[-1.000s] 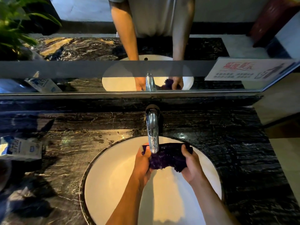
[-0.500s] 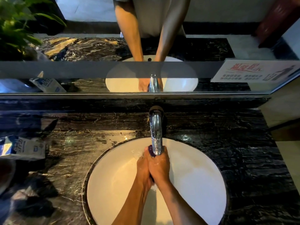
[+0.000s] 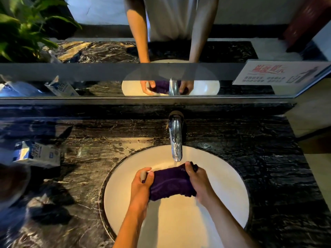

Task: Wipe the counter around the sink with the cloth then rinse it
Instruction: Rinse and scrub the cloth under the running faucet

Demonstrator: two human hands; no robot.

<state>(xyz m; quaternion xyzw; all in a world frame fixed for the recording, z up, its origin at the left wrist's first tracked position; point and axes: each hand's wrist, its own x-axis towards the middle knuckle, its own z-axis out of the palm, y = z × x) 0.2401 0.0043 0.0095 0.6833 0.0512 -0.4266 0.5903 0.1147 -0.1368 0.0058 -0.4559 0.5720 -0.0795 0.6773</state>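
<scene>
Purple cloth (image 3: 172, 183): from the head view I see it bunched and stretched between my two hands, held over the basin just below the tap's spout.
Left hand (image 3: 141, 183): it grips the cloth's left end, fingers curled round the fabric and thumb on top.
Right hand (image 3: 198, 183): it clutches the cloth's right end, thumb pressed over the upper edge near the spout.
Sink (image 3: 223, 176): a round white basin set into the counter; both my forearms reach in over its near rim.
Tap (image 3: 176, 138): a chrome spout rising from the back of the counter and pointing down toward the cloth; I cannot tell for sure whether water is running.
Counter (image 3: 250, 140): black marble with pale veins, surrounding the sink on all sides, glossy in patches.
Carton (image 3: 35, 154): a blue and white box lying on its side on the counter, well to the left of the sink.
Mirror (image 3: 107, 72): it runs along the back wall and reflects my arms, the cloth and the basin.
Plant (image 3: 23, 29): green leaves at the upper left.
Sign (image 3: 279, 73): a white notice with red lettering at the mirror's right edge.
</scene>
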